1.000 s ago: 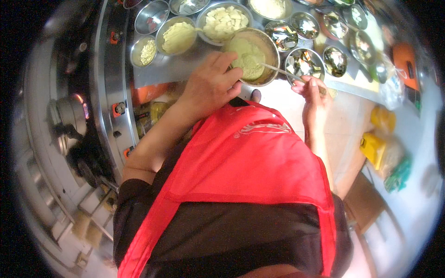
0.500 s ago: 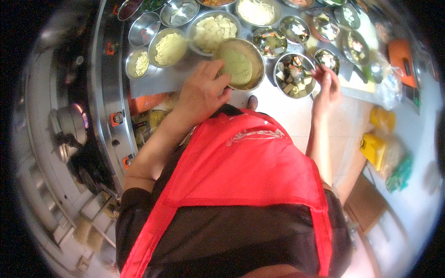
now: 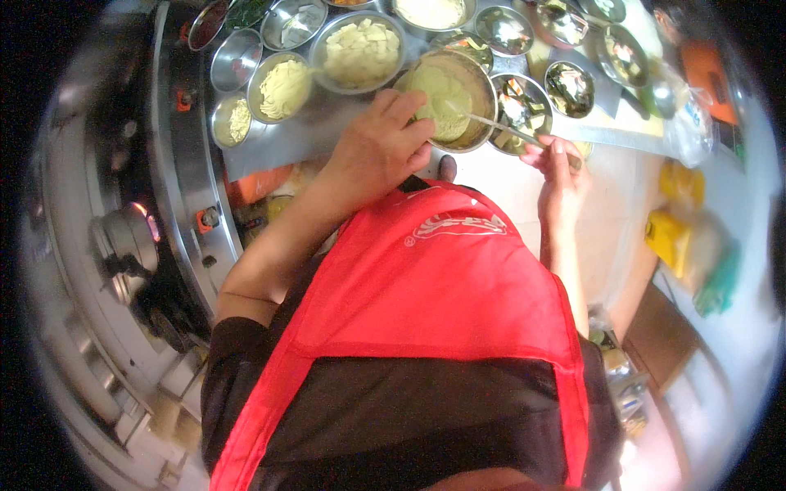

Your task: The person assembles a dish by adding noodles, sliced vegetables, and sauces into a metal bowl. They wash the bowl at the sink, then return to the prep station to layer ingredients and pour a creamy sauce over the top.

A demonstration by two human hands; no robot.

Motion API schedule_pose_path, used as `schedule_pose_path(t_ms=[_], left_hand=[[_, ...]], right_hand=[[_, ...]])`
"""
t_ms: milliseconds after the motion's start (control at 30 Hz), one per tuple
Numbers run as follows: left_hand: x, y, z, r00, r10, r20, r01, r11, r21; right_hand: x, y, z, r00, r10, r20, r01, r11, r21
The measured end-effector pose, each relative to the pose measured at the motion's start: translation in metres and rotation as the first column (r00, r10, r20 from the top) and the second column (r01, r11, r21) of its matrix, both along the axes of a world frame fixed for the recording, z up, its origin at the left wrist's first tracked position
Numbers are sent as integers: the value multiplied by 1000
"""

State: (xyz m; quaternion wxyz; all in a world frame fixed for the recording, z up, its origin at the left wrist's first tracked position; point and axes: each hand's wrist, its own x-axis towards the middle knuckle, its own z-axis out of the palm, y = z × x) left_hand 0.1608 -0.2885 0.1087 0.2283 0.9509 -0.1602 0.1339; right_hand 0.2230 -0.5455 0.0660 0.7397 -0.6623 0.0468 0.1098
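A metal bowl (image 3: 483,92) holding a pale green powder or paste (image 3: 438,98) is tilted toward me. My left hand (image 3: 385,135) has its fingers closed on the bowl's near left rim. My right hand (image 3: 561,168) pinches the handle of a slim metal utensil (image 3: 516,132). Its far end reaches over the bowl's right rim to the green contents; the tip is too blurred to tell its kind. Just right of the bowl, and partly covered by it, stands a metal bowl of mixed dark and pale cut pieces (image 3: 528,106).
Several metal bowls crowd the far counter, among them one of pale chunks (image 3: 360,53), one of yellow strips (image 3: 282,86) and a small one of yellow bits (image 3: 233,123). At left, a burner flame (image 3: 147,219) shows beside a pot. Yellow containers (image 3: 667,237) stand at right.
My right hand has come away from the right-hand bowls, and its utensil now reaches the green contents. The held bowl has shifted right, overlapping the neighbouring bowls more.
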Motion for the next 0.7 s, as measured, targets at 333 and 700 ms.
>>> schedule_pose_path(t_ms=[333, 700], left_hand=[[2, -1, -14, 997, 3, -74, -3, 1000, 4], [16, -22, -13, 997, -59, -41, 60, 998, 14]], right_hand=[[6, -60, -12, 966, -253, -46, 257, 955, 150], [-6, -43, 17, 951, 16, 308, 16, 995, -102]])
